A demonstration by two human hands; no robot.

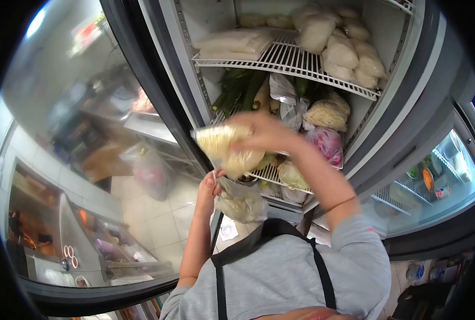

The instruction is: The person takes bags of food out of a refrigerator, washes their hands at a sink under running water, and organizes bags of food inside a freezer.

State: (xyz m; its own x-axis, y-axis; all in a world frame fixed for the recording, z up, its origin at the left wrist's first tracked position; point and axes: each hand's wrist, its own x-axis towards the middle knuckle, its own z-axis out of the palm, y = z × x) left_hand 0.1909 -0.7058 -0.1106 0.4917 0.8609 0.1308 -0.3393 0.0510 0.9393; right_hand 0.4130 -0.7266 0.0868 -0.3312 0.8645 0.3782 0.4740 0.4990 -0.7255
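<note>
My right hand (pixel 253 133) is closed on a clear bag of pale yellow, noodle-like food (pixel 224 143), held up in front of the open fridge and slightly blurred. Below it, my left hand (pixel 210 185) pinches the top of another clear plastic bag (pixel 241 202) with greenish-pale contents. That bag hangs beside my left hand, above my apron. The two bags overlap partly in view, and I cannot tell whether they touch.
Wire shelves (pixel 296 66) hold white bagged food (pixel 341 53), green leafy stalks (pixel 242 90), a noodle bag (pixel 328 112) and a pink bag (pixel 325 145). An open glass door (pixel 157 133) stands at left. Another glass-fronted fridge (pixel 434 186) is at right.
</note>
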